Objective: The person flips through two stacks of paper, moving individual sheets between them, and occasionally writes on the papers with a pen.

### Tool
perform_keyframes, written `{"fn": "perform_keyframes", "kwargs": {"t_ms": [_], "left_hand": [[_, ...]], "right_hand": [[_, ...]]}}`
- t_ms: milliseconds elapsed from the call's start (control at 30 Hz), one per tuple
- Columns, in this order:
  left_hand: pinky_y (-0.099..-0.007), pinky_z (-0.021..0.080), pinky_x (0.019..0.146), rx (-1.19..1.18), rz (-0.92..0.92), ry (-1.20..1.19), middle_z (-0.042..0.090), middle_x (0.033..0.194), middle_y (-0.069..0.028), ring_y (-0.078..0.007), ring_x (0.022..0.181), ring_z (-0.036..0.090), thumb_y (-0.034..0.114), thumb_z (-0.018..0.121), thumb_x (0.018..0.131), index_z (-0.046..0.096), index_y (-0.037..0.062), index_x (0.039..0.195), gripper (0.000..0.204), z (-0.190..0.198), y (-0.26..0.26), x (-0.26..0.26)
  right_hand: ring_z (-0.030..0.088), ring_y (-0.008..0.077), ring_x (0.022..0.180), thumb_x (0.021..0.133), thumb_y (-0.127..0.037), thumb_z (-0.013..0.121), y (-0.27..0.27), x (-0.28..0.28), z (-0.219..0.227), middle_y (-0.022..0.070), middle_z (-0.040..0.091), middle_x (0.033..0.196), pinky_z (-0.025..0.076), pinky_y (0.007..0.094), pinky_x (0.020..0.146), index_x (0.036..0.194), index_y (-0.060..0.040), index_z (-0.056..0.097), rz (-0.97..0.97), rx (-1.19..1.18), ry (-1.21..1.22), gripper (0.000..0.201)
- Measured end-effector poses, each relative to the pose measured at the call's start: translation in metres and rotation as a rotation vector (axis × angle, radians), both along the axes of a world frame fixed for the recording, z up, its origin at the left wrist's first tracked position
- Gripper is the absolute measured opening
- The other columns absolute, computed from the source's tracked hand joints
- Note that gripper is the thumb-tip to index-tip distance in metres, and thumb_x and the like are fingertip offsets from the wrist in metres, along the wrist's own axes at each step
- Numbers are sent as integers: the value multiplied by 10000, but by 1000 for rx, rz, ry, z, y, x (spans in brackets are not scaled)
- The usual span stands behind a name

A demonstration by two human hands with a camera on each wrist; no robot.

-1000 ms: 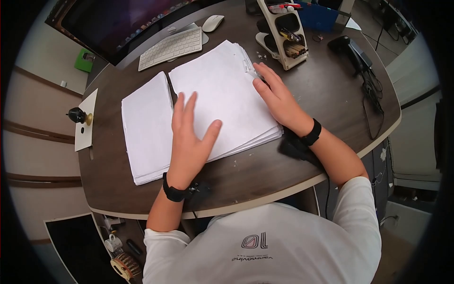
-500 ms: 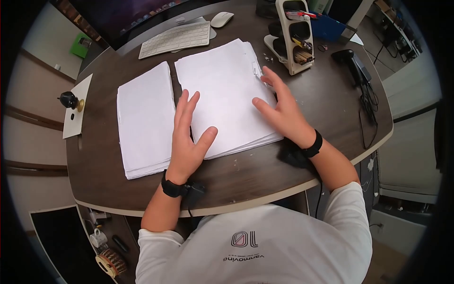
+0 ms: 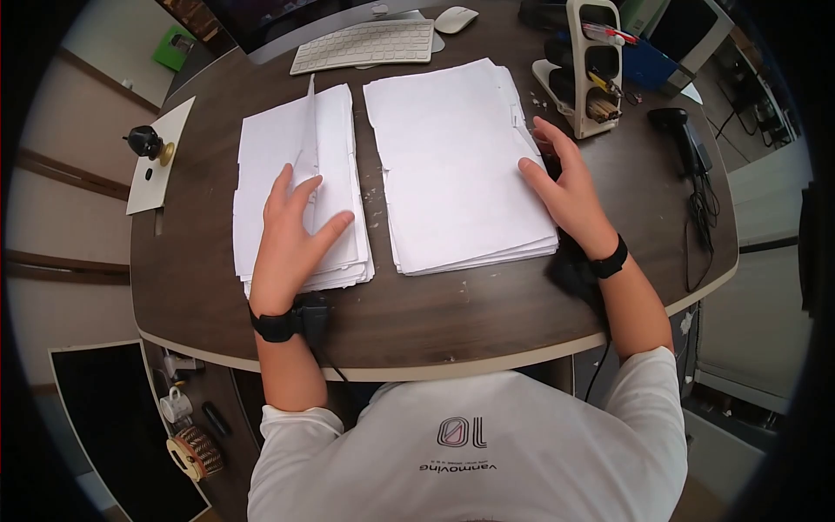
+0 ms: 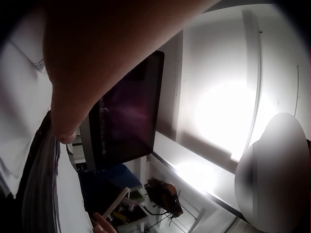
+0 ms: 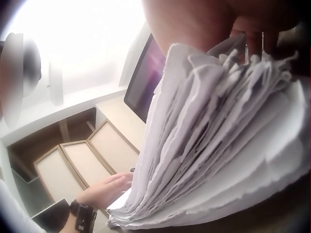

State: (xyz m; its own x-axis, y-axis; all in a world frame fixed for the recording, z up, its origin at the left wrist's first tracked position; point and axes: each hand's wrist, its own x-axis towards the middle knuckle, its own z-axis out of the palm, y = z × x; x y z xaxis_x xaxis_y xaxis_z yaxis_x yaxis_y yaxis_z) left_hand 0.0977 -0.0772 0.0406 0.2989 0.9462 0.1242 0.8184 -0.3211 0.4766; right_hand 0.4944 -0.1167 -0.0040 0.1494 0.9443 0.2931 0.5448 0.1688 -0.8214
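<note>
Two stacks of white paper with ragged edges lie side by side on the desk. My left hand (image 3: 294, 235) is over the left stack (image 3: 339, 178), its fingers extended and thumb spread apart. Beside its fingertips a single sheet (image 3: 310, 122) stands on edge, rising from that stack. My right hand (image 3: 570, 204) is at the right edge of the right stack (image 3: 457, 165), thumb over the top sheet, fingers loosely extended along the side. In the right wrist view the layered, torn edges of the stack (image 5: 209, 136) fan out below that hand.
A keyboard (image 3: 364, 45) and mouse (image 3: 457, 19) lie behind the stacks, under a monitor. A pen holder (image 3: 574, 78) stands at back right, near a corded black scanner-like device (image 3: 678, 139). On the left edge, a white board (image 3: 165, 165) bears a black knob.
My left hand has moved left from the right stack's edge to over the left stack, where a sheet now stands up. My right hand stays beside the right stack. The head view has shifted.
</note>
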Motion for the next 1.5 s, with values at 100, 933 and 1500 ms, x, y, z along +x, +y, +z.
{"fn": "perform_keyframes", "kwargs": {"t_ms": [100,933,1500], "left_hand": [[-493,453,1158,49,93,-83,512,1573,-281,-471,1425,510,278,845,888,680,13,1387,589,1,5,-2],[-487,391,1198,128,-658,-150,512,1543,-295,-463,1411,501,379,752,983,488,-29,1555,751,12,-8,175],[-454,388,1226,38,12,56,486,1617,-271,-411,1510,455,250,761,996,553,1,1521,616,-18,-69,0]], "right_hand": [[596,320,1295,972,-234,759,0,-1,2,229,589,1438,473,423,1117,1532,8,525,1,-15,-13,654],[587,397,1315,1080,-359,622,-4,-2,8,241,629,1385,445,437,1147,1373,32,649,55,90,1,489],[621,307,1232,1116,-410,564,0,-1,2,202,657,1332,485,375,1055,1401,-9,654,-18,76,58,500]]}}
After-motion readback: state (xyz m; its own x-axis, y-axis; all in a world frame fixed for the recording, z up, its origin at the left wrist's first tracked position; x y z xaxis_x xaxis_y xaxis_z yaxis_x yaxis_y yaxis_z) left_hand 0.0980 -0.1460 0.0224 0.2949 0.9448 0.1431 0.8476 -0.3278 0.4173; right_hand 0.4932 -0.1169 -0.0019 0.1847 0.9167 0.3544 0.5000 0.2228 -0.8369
